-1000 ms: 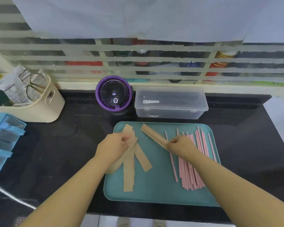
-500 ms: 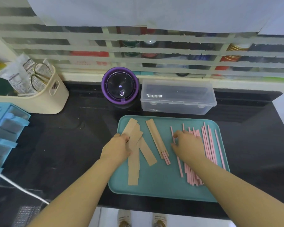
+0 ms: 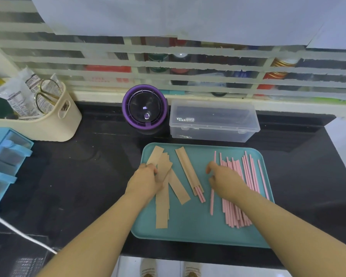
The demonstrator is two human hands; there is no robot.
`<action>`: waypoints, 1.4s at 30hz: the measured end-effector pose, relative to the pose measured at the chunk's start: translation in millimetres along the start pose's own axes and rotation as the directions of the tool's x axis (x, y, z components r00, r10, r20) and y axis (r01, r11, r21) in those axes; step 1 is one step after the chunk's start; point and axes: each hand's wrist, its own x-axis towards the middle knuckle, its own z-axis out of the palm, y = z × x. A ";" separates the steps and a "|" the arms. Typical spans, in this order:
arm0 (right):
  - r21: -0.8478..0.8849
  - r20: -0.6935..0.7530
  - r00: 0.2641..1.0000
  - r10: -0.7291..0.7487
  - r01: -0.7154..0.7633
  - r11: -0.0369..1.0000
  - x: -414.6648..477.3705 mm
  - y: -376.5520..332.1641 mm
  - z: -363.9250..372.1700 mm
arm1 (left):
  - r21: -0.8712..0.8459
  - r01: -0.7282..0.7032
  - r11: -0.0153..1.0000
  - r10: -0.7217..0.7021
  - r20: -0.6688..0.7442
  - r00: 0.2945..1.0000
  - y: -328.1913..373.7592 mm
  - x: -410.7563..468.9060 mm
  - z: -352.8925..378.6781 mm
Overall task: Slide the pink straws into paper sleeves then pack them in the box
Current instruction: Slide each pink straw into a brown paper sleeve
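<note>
A teal tray [image 3: 188,226] lies on the black counter. Several brown paper sleeves [image 3: 162,204] are fanned out on its left part. My left hand [image 3: 146,181] rests on them, its fingertips pinching one sleeve near the top of the fan. One filled sleeve [image 3: 188,170] lies in the tray's middle, with pink straw ends sticking out of its near end. A pile of loose pink straws [image 3: 250,176] covers the right part. My right hand [image 3: 225,181] lies over the pile's left side, fingers spread and touching straws. The clear lidded box [image 3: 214,120] stands closed behind the tray.
A purple round device [image 3: 145,108] stands left of the box. A cream basket [image 3: 54,120] with scissors and packets sits at the back left, a blue drawer unit [image 3: 4,156] at the left edge. A white cable [image 3: 22,234] crosses the front left.
My right hand has laid the filled sleeve down in the tray's middle and moved right onto the loose straws. My left hand has stayed on the sleeve pile.
</note>
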 end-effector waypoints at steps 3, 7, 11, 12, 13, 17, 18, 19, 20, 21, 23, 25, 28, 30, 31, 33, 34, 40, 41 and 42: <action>0.211 -0.017 1.000 0.016 -0.012 0.977 -4.6 -0.7 -16.4 | 0.011 -0.013 1.000 0.013 0.003 1.000 4.7 0.9 1.6; 0.570 -0.079 0.990 0.119 -0.053 0.820 -10.7 0.4 -37.5 | 0.015 -0.034 0.999 0.034 0.004 0.999 5.9 1.7 4.2; 0.657 -0.187 0.971 0.151 0.009 0.754 -18.1 3.2 -51.7 | 0.018 -0.048 0.999 0.049 -0.029 0.998 7.3 1.8 3.7; 0.682 -0.206 0.965 0.161 0.023 0.731 -19.1 4.0 -53.9 | 0.032 -0.053 0.998 0.053 -0.026 0.998 7.9 1.1 3.8; 0.712 -0.213 0.961 0.176 0.030 0.702 -20.0 5.0 -55.0 | 0.055 -0.058 0.997 0.060 -0.026 0.998 8.2 0.7 4.0; 0.777 -0.215 0.948 0.235 0.020 0.629 -22.3 7.7 -54.9 | 0.089 -0.067 0.994 0.073 -0.065 0.995 8.8 1.6 3.4; 0.797 -0.216 0.946 0.243 0.027 0.603 -23.3 8.4 -54.8 | 0.081 -0.065 0.995 0.071 -0.071 0.995 9.2 1.7 3.2; 0.812 -0.222 0.945 0.241 0.043 0.582 -23.9 8.9 -54.5 | 0.071 -0.063 0.995 0.068 -0.073 0.995 8.9 2.3 2.8; 0.817 -0.233 0.944 0.232 0.061 0.574 -24.3 9.7 -54.5 | 0.058 -0.064 0.996 0.068 -0.076 0.995 9.4 2.2 2.0; 0.815 -0.238 0.945 0.224 0.069 0.576 -24.9 10.4 -54.9 | 0.050 -0.063 0.997 0.066 -0.076 0.995 10.1 2.1 1.1; 0.815 -0.228 0.946 0.229 0.057 0.577 -25.0 10.2 -55.5 | 0.061 -0.061 0.996 0.065 -0.065 0.996 11.5 2.1 -1.4; 0.826 -0.208 0.948 0.242 0.038 0.563 -24.4 9.2 -55.4 | 0.105 -0.056 0.993 0.064 -0.072 0.995 12.0 4.3 -3.0; 0.852 -0.179 0.951 0.251 0.022 0.523 -24.1 6.0 -55.7 | 0.164 -0.032 0.986 0.053 -0.123 0.991 10.4 8.5 -3.4; 0.856 -0.175 0.953 0.248 0.023 0.517 -24.3 3.8 -56.9 | 0.176 -0.023 0.984 0.048 -0.136 0.990 9.1 10.2 -4.5; 0.851 -0.176 0.953 0.247 0.022 0.525 -24.2 2.8 -57.6 | 0.173 -0.026 0.985 0.050 -0.138 0.989 9.1 10.3 -5.8; 0.844 -0.175 0.954 0.245 0.017 0.537 -24.7 1.4 -59.5 | 0.143 -0.037 0.989 0.058 -0.146 0.988 11.4 8.6 -9.2; 0.842 -0.173 0.954 0.243 0.015 0.540 -25.5 0.7 -60.6 | 0.114 -0.038 0.993 0.055 -0.149 0.987 13.0 7.2 -10.8; 0.724 -0.175 0.966 0.192 -0.006 0.690 -32.9 -7.7 -65.5 | -0.014 -0.071 0.997 0.066 -0.230 0.971 14.5 -4.1 -26.7; 0.711 -0.181 0.967 0.179 0.002 0.703 -34.7 -10.8 -68.4 | -0.063 -0.092 0.994 0.074 -0.244 0.967 17.4 -7.3 -34.2; 0.705 -0.187 0.970 0.156 0.022 0.709 -36.9 -14.8 -73.0 | -0.130 -0.121 0.984 0.085 -0.257 0.963 23.0 -12.6 -43.3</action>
